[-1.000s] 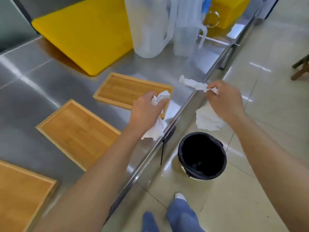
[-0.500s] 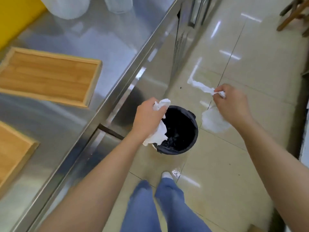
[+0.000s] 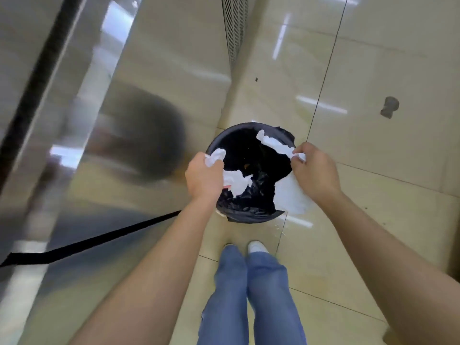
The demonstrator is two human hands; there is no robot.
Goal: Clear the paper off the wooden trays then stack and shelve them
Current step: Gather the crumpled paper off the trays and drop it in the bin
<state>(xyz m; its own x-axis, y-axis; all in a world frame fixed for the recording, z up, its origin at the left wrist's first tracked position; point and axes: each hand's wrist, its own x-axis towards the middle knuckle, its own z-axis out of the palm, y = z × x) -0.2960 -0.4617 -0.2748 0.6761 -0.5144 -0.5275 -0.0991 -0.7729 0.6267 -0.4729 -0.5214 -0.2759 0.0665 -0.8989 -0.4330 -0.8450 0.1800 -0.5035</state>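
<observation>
My left hand is shut on a crumpled white paper, held over the left rim of a round black-lined bin on the floor. My right hand is shut on a second white paper, which hangs over the bin's right rim, with one end sticking up past my fingers. Both hands are directly above the bin's opening. No wooden tray is in view.
The stainless steel counter front fills the left side, with a vent grille further back. Glossy beige floor tiles stretch to the right. My legs in blue jeans and white shoes stand just behind the bin.
The view has tipped down from the counter and its trays to the floor. Both hands have carried their papers from the counter edge to above the bin.
</observation>
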